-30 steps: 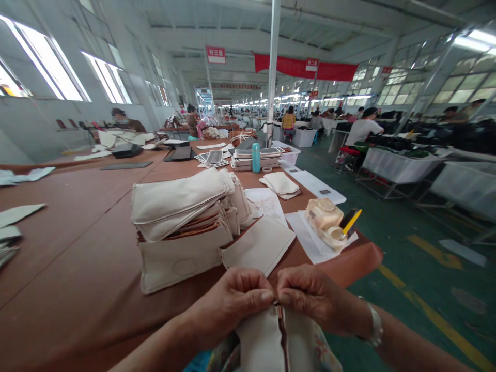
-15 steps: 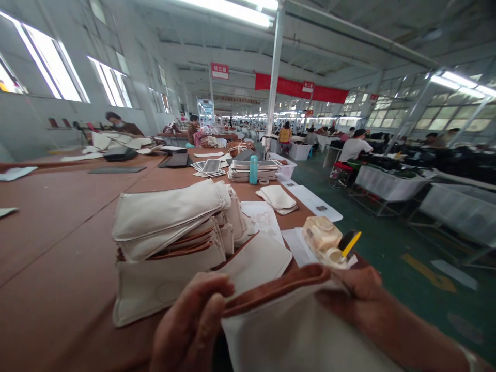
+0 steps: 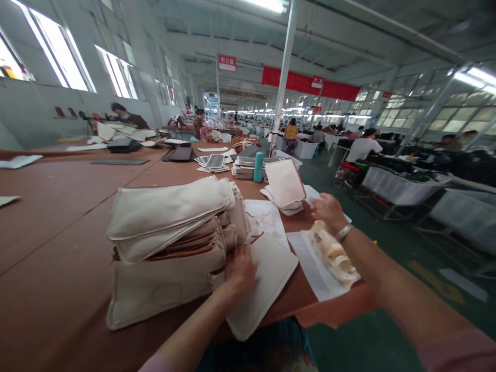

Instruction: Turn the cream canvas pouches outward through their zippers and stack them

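Item, far left: paper sheets (image 3: 17,161) are lying on the brown table (image 3: 62,206), at about 10 o'clock from the person's hands. A seated co-worker (image 3: 126,116) is working at 11 o'clock, well apart, behind dark flat panels (image 3: 120,161).

Item, left of centre: a stack of cream bags (image 3: 170,243) with brown trim is sitting on the table, piled several deep and leaning a little toward 9 o'clock.

Item, centre: the left hand (image 3: 241,266) is resting palm down, fingers spread and loose, gripping nothing. It is pressing on a flat cream panel (image 3: 267,279) and touching the right end of the stack. The panel is lying at 6 o'clock, its near corner overhanging the table edge.

Item, centre back: a teal bottle (image 3: 258,166) is standing upright at 12 o'clock, just beside a pile of grey trays (image 3: 244,168).

Item, right of centre: the right hand (image 3: 328,212) is reaching out at 1 o'clock, a watch on its wrist. It is pinching the lower corner of a cream piece (image 3: 285,183), lifting it upright over a small pile of like pieces (image 3: 289,209). A pale plastic bottle (image 3: 331,253) is lying on its side on white paper (image 3: 310,258), under the right forearm.

Item, far right: workers are sitting at cloth-draped benches (image 3: 391,181) at 2 o'clock, well apart.
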Demonstrator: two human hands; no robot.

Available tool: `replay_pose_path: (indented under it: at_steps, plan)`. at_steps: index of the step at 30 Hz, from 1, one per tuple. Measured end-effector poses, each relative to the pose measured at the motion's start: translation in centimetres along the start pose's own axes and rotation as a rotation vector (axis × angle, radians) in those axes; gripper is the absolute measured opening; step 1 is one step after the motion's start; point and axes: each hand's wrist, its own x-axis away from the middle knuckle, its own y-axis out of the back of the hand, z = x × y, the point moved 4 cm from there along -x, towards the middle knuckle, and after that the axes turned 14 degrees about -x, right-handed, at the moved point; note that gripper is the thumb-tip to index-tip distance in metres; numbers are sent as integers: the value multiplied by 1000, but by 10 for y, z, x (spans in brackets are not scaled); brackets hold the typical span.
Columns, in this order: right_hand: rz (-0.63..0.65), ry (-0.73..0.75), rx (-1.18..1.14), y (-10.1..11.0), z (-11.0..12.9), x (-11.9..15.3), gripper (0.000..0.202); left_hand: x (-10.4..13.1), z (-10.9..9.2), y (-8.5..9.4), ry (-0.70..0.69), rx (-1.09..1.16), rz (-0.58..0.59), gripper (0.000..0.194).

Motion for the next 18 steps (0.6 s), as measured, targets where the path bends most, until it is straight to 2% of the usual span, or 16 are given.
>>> replay_pose_path:
  at_steps: [2, 5, 7, 9, 12, 14, 16, 17, 18]
  plan:
    - [121, -106, 54, 2, -45, 38, 31, -11, -5, -7, 21, -34, 10, 46]
    - [233, -209, 100, 15, -99, 101, 41, -20, -9, -10, 33, -31, 31, 33]
    - [269, -227, 124, 27, -122, 133, 44, -18, -12, -5, 11, 9, 50, 24]
    - [262, -187, 149, 41, -130, 151, 48, -9, -16, 7, -55, 67, 40, 21]
    - [235, -55, 176, 56, -113, 154, 53, 20, -24, 35, -204, 141, -3, 19]
    - [271, 96, 195, 61, -82, 147, 56, 46, -26, 59, -334, 203, -7, 22]
    - [366, 221, 191, 65, -46, 138, 60, 71, -24, 87, -503, 340, 7, 25]
    - [433, 205, 148, 66, -31, 134, 60, 82, -19, 102, -554, 421, 22, 26]
    - [515, 126, 68, 67, -19, 133, 56, 92, -13, 115, -576, 491, 50, 25]
